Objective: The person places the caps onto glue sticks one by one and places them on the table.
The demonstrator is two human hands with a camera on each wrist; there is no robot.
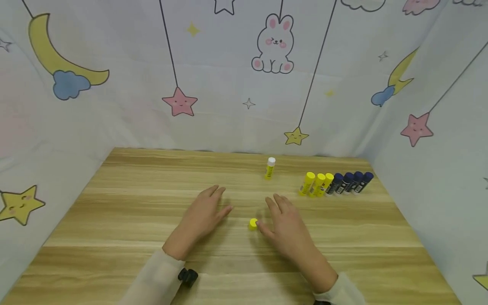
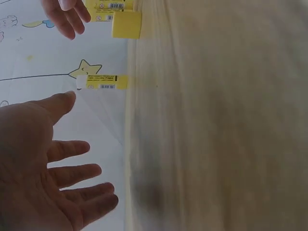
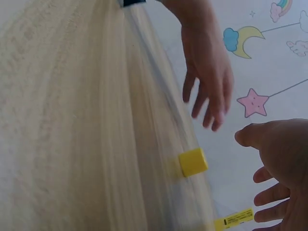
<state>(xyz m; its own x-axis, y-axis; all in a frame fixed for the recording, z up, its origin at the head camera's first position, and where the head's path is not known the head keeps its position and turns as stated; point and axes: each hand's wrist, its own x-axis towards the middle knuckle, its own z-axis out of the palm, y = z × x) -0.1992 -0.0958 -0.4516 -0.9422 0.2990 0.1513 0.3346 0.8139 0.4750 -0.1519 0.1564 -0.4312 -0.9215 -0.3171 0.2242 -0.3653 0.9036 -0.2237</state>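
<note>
A small yellow cap [image 1: 253, 224] stands on the wooden table between the two hands. My right hand [image 1: 286, 228] hovers just right of it, fingers spread and holding nothing; its thumb tip is right beside the cap in the head view. To the left, my left hand [image 1: 203, 214] is held over the table with relaxed fingers and nothing in its grasp. Farther back, an uncapped yellow glue stick [image 1: 270, 169] with a white top stands upright. The left wrist view shows the cap [image 2: 126, 25] and the glue stick [image 2: 102, 82] beyond the thumb.
At the back right stands a row of capped glue sticks: three yellow ones [image 1: 316, 185] at the left, then several dark blue ones [image 1: 349, 183]. A white curtain [image 1: 236, 127] with printed stars borders the wooden table [image 1: 126, 220] at the back and sides.
</note>
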